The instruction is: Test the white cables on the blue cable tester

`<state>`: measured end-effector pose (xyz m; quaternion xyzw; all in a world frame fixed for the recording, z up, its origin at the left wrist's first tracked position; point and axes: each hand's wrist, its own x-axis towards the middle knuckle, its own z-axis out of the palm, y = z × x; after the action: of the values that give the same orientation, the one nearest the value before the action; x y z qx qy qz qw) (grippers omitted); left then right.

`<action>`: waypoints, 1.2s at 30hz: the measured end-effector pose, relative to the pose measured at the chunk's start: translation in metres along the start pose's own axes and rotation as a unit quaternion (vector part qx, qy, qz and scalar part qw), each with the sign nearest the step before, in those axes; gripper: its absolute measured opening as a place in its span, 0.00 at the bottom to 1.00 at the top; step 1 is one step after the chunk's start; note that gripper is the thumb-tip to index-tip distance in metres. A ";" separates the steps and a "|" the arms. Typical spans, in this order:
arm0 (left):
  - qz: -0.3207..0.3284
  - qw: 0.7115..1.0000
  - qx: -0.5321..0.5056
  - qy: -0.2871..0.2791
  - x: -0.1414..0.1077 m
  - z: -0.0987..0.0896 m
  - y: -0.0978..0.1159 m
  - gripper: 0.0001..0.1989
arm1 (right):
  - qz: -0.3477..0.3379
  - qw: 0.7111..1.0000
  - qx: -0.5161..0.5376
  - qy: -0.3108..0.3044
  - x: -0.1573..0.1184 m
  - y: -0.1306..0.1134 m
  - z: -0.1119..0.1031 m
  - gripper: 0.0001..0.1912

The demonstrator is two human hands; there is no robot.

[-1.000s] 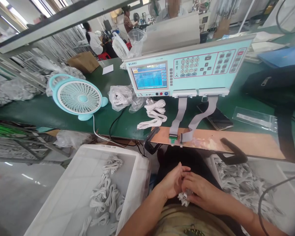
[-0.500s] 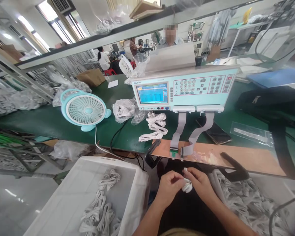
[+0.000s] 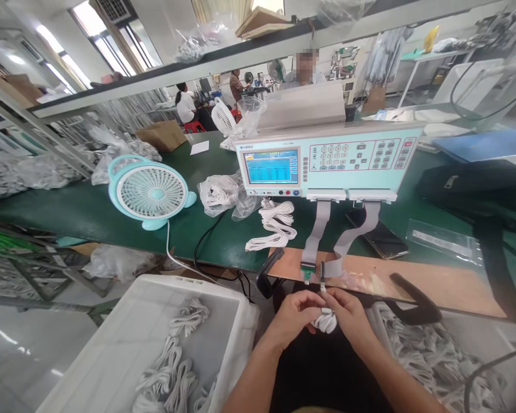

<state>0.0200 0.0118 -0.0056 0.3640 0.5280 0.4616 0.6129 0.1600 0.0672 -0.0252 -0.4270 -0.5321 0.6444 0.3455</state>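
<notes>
At the left sits my white plastic crate of coiled cables. My left hand and right hand both pinch one small white cable bundle below the green connector; I keep the plug end straight, aligned upward.
</notes>
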 end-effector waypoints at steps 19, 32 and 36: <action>-0.004 0.994 0.003 0.110 0.005 -0.003 0.009 0.10 | 0.106 0.968 0.225 0.030 0.002 -0.003 0.014 0.17; 0.086 0.983 0.098 0.132 0.016 -0.009 -0.006 0.14 | 0.107 0.979 0.176 0.010 0.006 0.010 0.006 0.14; 0.081 0.982 0.063 0.157 0.018 -0.006 -0.009 0.14 | 0.101 0.980 0.172 0.007 0.006 0.010 0.006 0.14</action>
<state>0.0160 0.0257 -0.0207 0.3665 0.6147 0.5266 0.4588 0.1526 0.0684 -0.0361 -0.4173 -0.3646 0.7550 0.3506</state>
